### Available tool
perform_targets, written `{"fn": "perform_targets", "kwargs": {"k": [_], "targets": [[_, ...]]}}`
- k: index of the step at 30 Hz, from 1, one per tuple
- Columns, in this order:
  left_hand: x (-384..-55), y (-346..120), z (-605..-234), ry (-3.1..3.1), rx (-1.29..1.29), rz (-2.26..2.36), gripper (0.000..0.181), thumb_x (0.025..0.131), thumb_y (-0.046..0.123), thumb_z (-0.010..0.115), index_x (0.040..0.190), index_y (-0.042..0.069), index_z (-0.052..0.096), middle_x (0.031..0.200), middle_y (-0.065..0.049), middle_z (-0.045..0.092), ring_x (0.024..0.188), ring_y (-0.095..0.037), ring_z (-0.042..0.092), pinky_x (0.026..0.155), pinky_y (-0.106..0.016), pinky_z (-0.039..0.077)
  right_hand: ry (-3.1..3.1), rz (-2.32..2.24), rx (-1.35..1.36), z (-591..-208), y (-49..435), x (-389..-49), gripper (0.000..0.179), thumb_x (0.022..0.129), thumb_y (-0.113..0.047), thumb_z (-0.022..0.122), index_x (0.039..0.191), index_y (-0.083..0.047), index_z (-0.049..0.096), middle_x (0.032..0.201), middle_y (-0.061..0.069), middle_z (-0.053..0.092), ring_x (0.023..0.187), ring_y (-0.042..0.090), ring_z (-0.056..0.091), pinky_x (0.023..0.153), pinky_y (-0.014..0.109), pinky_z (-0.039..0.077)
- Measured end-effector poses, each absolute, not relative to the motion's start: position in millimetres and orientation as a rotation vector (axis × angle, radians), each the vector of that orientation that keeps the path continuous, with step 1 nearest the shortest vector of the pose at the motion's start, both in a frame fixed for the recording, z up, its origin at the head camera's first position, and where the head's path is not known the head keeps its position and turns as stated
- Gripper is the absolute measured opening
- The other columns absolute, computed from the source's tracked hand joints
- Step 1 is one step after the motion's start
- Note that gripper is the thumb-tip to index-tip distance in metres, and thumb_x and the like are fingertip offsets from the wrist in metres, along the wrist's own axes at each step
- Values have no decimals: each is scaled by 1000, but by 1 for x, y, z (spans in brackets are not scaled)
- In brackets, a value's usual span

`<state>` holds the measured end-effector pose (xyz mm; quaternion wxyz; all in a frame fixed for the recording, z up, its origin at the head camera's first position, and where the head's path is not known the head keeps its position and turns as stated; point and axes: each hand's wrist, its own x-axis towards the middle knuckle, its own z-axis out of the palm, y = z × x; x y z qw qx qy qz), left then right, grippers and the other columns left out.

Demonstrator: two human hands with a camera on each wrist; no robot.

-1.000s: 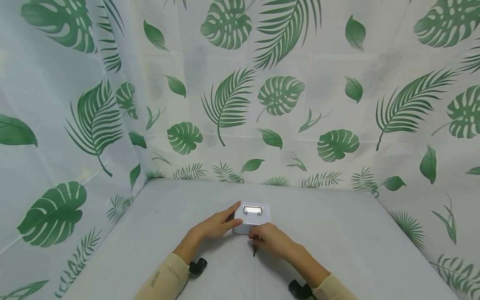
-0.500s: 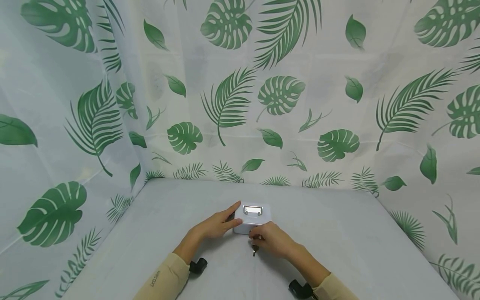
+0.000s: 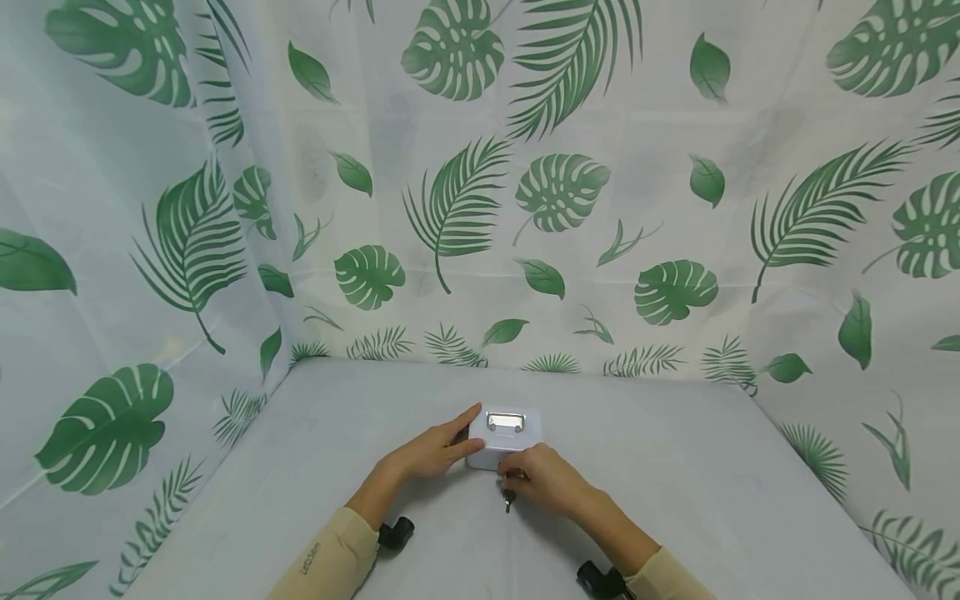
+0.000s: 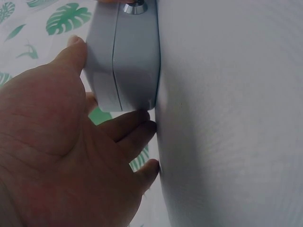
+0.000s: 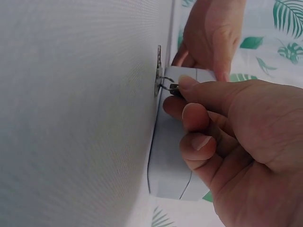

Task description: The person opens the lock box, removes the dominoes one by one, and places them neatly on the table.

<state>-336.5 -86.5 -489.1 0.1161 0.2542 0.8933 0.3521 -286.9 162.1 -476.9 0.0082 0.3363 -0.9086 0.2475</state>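
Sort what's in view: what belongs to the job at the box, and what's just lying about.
Part of the job:
white box
silver lock
key pinched in the right hand
what looks like a second key, linked to it
left hand, against the box

Only surroundings or worn:
leaf-patterned curtain
pale tabletop
black left-wrist device
black right-wrist device

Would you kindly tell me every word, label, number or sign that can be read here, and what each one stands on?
"Let's Slim", as best it reads: small dark lettering on the left sleeve; the second word is unsure.
White box: no lettering can be made out.
Hanging key: too small and blurred to tell whether it is marked.
Nothing else readable shows.
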Motion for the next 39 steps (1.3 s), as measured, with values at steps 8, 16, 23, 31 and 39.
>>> {"fn": "perform_targets", "kwargs": {"k": [8, 16, 23, 31, 39], "targets": [[-336, -86, -488, 2620, 727, 1024, 78, 101, 71, 45, 167, 39, 18, 171, -1, 31, 157, -28, 32, 126, -56, 30, -2819, 718, 1040, -477, 162, -287, 10, 89, -8, 81, 98, -8, 80, 95, 0, 79, 85, 3, 68, 76, 25, 60], [-336, -87, -489, 2621, 749, 1032, 78, 102, 69, 45, 167, 36, 19, 170, -2, 32, 157, -28, 33, 125, -56, 31, -2805, 670, 1015, -477, 162, -286, 11, 88, -10, 83, 99, -9, 80, 95, 0, 79, 85, 5, 69, 75, 26, 60], [-335, -86, -487, 2621, 747, 1028, 79, 101, 69, 46, 167, 35, 19, 170, -2, 32, 157, -28, 33, 126, -56, 31, -2783, 653, 997, -479, 162, -286, 11, 88, -11, 83, 98, -9, 81, 96, 0, 80, 86, 7, 71, 75, 27, 61], [-336, -87, -490, 2618, 752, 1052, 79, 101, 69, 46, 167, 34, 20, 170, -1, 31, 157, -28, 33, 126, -56, 31, -2752, 638, 995, -479, 161, -284, 8, 86, -10, 84, 94, -10, 81, 92, -2, 80, 84, 5, 70, 73, 26, 61], [-337, -87, -491, 2621, 738, 1049, 77, 101, 70, 46, 166, 41, 19, 170, 0, 31, 157, -27, 33, 126, -55, 31, -2752, 657, 991, -478, 160, -284, 6, 85, -9, 84, 90, -12, 81, 87, -4, 79, 78, 1, 68, 69, 21, 59]]}}
